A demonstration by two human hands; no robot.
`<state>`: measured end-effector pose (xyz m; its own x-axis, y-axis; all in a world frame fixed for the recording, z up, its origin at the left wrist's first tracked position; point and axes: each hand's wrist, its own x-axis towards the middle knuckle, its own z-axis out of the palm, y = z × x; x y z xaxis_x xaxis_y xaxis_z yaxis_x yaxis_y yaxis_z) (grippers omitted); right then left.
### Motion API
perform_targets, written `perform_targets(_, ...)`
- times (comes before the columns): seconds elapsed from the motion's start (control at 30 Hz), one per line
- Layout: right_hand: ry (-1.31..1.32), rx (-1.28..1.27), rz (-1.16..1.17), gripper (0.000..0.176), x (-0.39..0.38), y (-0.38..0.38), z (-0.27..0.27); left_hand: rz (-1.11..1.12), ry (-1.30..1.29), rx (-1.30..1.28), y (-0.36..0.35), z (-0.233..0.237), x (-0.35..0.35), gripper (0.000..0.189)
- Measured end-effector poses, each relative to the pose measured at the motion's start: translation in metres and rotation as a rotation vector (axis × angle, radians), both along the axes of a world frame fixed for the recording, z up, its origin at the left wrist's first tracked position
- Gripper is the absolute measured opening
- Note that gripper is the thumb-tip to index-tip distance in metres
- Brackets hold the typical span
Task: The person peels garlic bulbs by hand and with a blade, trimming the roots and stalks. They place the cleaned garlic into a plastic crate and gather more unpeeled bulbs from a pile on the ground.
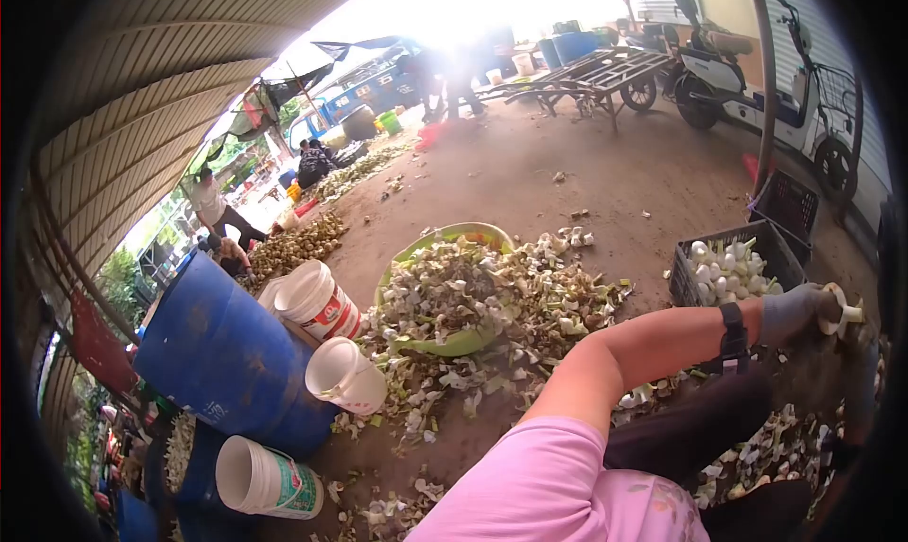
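Observation:
My left hand (797, 313), in a grey glove, reaches to the right side of the view with its fingers closed on a garlic bulb (832, 311). A short pale stem stub sticks out of the bulb to the right. Just behind the wrist stands a dark plastic crate (683, 275) holding several peeled white garlic bulbs (728, 270). Below the hand, garlic trimmings (771, 447) litter the ground around my dark-trousered legs. A shadowed shape at the far right edge may be my right hand, but its fingers cannot be made out.
A green basin (459, 341) heaped with garlic skins stands amid scattered scraps. Left of it are white buckets (345, 376) and a large blue barrel (227, 343). A second crate (790, 201), an electric scooter (747, 88) and a metal cart (605, 74) stand behind. Other people (222, 206) are farther off.

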<state>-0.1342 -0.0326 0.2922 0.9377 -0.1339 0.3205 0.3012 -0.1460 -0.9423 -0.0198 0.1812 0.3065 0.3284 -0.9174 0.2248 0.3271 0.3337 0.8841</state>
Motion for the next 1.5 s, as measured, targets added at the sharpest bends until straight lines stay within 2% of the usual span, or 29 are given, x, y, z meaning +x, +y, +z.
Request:
perform_targets(0.03,0.050,0.065,0.035,0.031,-0.001,-0.002,0.007,-0.082,0.086,-0.009,-0.018,-0.011,0.014,0.058)
perform_targets(0.1,0.150,0.201,0.093,0.026,-0.003,-0.006,0.017,0.154,-0.047,-0.004,-0.049,-0.021,0.005,0.057)
perform_targets(0.13,0.174,0.058,0.090,0.033,-0.004,-0.007,0.020,0.254,-0.136,0.025,-0.059,-0.020,-0.004,0.058)
perform_targets(0.2,0.174,-0.033,-0.016,0.030,-0.015,-0.009,0.022,0.378,-0.229,0.020,-0.080,-0.028,-0.002,0.060)
perform_targets(0.27,0.172,-0.064,-0.065,0.029,-0.016,-0.025,0.014,0.353,-0.190,-0.192,-0.111,-0.050,0.008,0.067)
perform_targets(0.33,0.172,-0.074,-0.097,0.027,-0.012,-0.051,0.000,0.178,-0.018,-0.010,-0.083,-0.030,0.008,0.079)
perform_targets(0.4,0.176,-0.088,-0.169,0.027,-0.022,-0.085,-0.027,-0.286,0.189,0.127,-0.071,-0.023,0.024,0.080)
perform_targets(0.47,0.162,-0.148,-0.246,0.026,-0.018,-0.109,-0.054,-0.444,0.034,0.126,-0.100,-0.047,0.041,0.072)
perform_targets(0.5,0.149,-0.204,-0.296,0.026,-0.012,-0.122,-0.070,-0.462,0.209,0.161,-0.111,-0.048,0.036,0.070)
perform_targets(0.53,0.026,-0.445,-0.429,0.022,-0.010,-0.126,-0.087,-0.494,0.094,0.202,-0.130,-0.071,0.053,0.070)
perform_targets(0.57,0.199,-0.082,-0.340,0.026,-0.013,-0.123,-0.096,-0.513,0.166,0.260,-0.136,-0.067,0.046,0.072)
perform_targets(0.6,0.151,0.141,-0.326,0.040,-0.019,-0.122,-0.103,-0.558,0.136,0.279,-0.151,-0.081,0.051,0.073)
perform_targets(0.63,0.146,0.625,0.041,0.050,-0.021,-0.128,-0.109,-0.577,0.102,0.290,-0.166,-0.099,0.060,0.074)
perform_targets(0.67,0.154,0.832,0.007,0.058,-0.025,-0.107,-0.099,-0.631,0.074,0.290,-0.183,-0.111,0.066,0.073)
perform_targets(0.7,0.204,0.881,0.087,0.056,-0.025,-0.113,-0.115,-0.674,0.048,0.290,-0.196,-0.121,0.067,0.073)
perform_targets(0.73,0.124,0.403,-0.016,0.053,-0.023,-0.119,-0.138,-0.677,0.045,0.321,-0.208,-0.127,0.064,0.069)
perform_targets(0.8,0.022,0.288,-0.150,0.046,-0.014,-0.117,-0.168,-0.559,-0.146,0.287,-0.228,-0.154,0.064,0.068)
perform_targets(0.87,-0.061,1.021,-0.218,0.037,-0.001,-0.119,-0.184,-0.329,-0.253,0.224,-0.245,-0.180,0.062,0.072)
perform_targets(0.97,-0.073,0.971,-0.531,0.029,0.001,-0.132,-0.204,-0.104,-0.129,0.421,-0.252,-0.209,0.062,0.061)
perform_targets(1.1,-0.094,0.458,-0.784,0.015,0.007,-0.133,-0.241,-0.368,0.175,0.511,-0.245,-0.243,0.043,0.043)
perform_targets(1.17,-0.107,0.256,-0.675,0.009,0.006,-0.126,-0.245,-0.386,0.457,0.720,-0.252,-0.234,0.047,0.058)
perform_targets(1.2,-0.087,0.179,-0.614,0.008,0.005,-0.126,-0.250,-0.399,0.550,0.612,-0.259,-0.252,0.053,0.072)
perform_targets(1.23,-0.067,0.106,-0.552,0.007,0.005,-0.123,-0.250,-0.381,0.618,0.631,-0.261,-0.252,0.055,0.064)
perform_targets(1.27,-0.109,0.243,-0.423,0.008,0.006,-0.122,-0.249,-0.139,0.555,0.614,-0.261,-0.249,0.039,0.060)
perform_targets(1.33,0.027,0.646,-0.390,0.012,-0.004,-0.121,-0.231,-0.067,0.511,0.508,-0.258,-0.253,0.028,0.053)
perform_targets(1.37,0.093,0.846,-0.371,0.014,-0.009,-0.122,-0.221,-0.233,0.536,0.424,-0.253,-0.268,0.042,0.050)
perform_targets(1.4,-0.035,0.968,-0.372,0.021,-0.011,-0.128,-0.218,-0.400,0.561,0.342,-0.248,-0.284,0.050,0.048)
perform_targets(1.43,-0.087,1.084,-0.391,0.018,-0.014,-0.137,-0.218,-0.407,0.517,0.369,-0.246,-0.284,0.047,0.047)
perform_targets(1.5,-0.261,1.344,-0.144,0.020,-0.034,-0.164,-0.225,-0.415,0.425,0.408,-0.246,-0.277,0.041,0.045)
